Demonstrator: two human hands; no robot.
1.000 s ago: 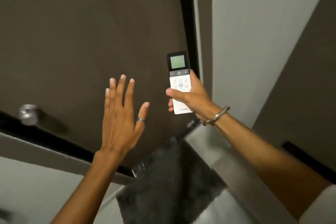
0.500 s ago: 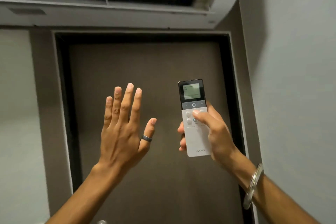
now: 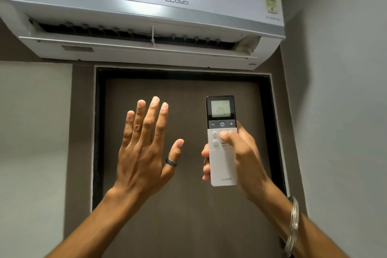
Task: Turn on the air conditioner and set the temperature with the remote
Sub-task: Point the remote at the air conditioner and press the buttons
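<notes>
A white wall-mounted air conditioner (image 3: 146, 6) spans the top of the view, its bottom flap swung open. My right hand (image 3: 240, 159) grips a slim white remote (image 3: 221, 165) upright, pointed up at the unit. The remote's screen reads 24, and my thumb rests on the buttons just below the power row. My left hand (image 3: 144, 148) is raised beside the remote, palm away from me, fingers spread and holding nothing. A dark ring sits on its thumb.
A dark brown door (image 3: 184, 205) in a black frame stands straight ahead beneath the unit. Grey walls flank it, with the right wall (image 3: 345, 111) close by. A metal bangle (image 3: 293, 222) circles my right wrist.
The view has tilted upward, from the door and its handle to the air conditioner. Both hands stayed raised, and my thumb has shifted over the remote's buttons.
</notes>
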